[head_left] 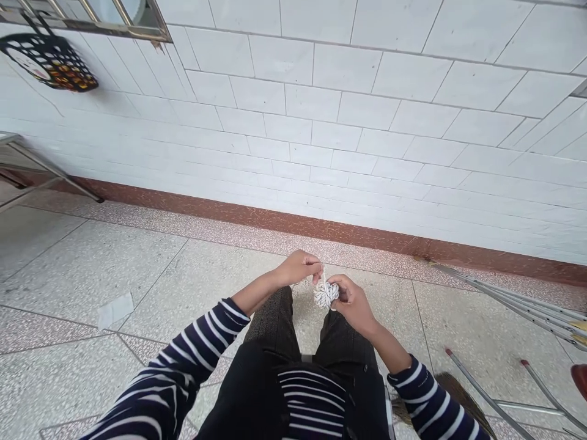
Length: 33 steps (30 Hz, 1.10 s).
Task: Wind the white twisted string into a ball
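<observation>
The white cord [325,296] looks, from where I stand, mostly gathered into a bundle near the knees [278,307], the fingers of the right hand [354,300] curled around its side and those of the left hand [300,269] pinched on a short end [324,277], seemingly all that's left unwound.

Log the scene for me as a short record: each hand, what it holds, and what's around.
left hand: fingertips pinching a thin white strand above the bundle
right hand: thumb and fingers gripping the bundle's side
held item: rounded bundle of white cord with dark flecks, above the floor, between the knees
floor, left: flat white rectangular sheet
upper left: black bag with white spots, hanging
ahead: white tiled wall with a reddish-brown baseboard
</observation>
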Tool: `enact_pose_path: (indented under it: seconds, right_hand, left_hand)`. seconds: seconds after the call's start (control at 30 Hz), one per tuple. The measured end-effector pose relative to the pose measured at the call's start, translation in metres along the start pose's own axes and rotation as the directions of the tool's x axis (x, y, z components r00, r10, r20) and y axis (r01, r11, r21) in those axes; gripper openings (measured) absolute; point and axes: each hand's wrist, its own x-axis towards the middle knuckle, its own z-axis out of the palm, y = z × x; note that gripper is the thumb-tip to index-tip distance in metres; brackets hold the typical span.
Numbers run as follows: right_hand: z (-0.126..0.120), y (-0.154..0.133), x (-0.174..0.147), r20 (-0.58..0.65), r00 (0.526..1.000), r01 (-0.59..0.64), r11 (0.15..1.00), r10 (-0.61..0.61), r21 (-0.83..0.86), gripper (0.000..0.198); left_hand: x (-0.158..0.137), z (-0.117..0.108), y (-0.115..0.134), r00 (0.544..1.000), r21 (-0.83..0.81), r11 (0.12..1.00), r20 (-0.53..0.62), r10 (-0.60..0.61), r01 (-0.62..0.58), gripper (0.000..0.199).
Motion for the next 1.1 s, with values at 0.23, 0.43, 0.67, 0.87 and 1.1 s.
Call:
enact_pose_path:
  seconds: [0.23,0.43,0.67,0.87,1.1]
  right_hand:
    - [-0.005,-0.027,-0.014,0.055,0.984,-0.174,0.851,0.169,0.495,0.057]
    - [-0.026,-0.042,-0.012,-0.048,0.969,-0.199,0.876,0.244,0.440,0.044]
    - [-0.064,-0.059,-0.010,-0.342,0.897,-0.041,0.823,0.280,0.567,0.047]
    - [-0.094,-0.080,-0.026,-0.508,0.828,0.077,0.849,0.238,0.523,0.046]
    - [-0.080,-0.122,-0.051,-0.507,0.839,0.065,0.888,0.199,0.455,0.057]
  left_hand:
    - [0.000,0.032,-0.042,1.000,-0.147,0.989,0.007,0.005,-0.003,0.031]
    - [-0.001,0.042,-0.058,0.997,-0.261,0.965,0.078,-0.005,0.025,0.030]
    - [0.000,0.032,-0.072,0.995,-0.082,0.997,0.095,-0.007,0.015,0.031]
    - [0.001,0.007,-0.085,1.000,0.153,0.988,-0.013,0.012,-0.009,0.027]
    - [0.041,-0.021,-0.071,0.991,0.227,0.974,-0.135,0.020,0.011,0.023]
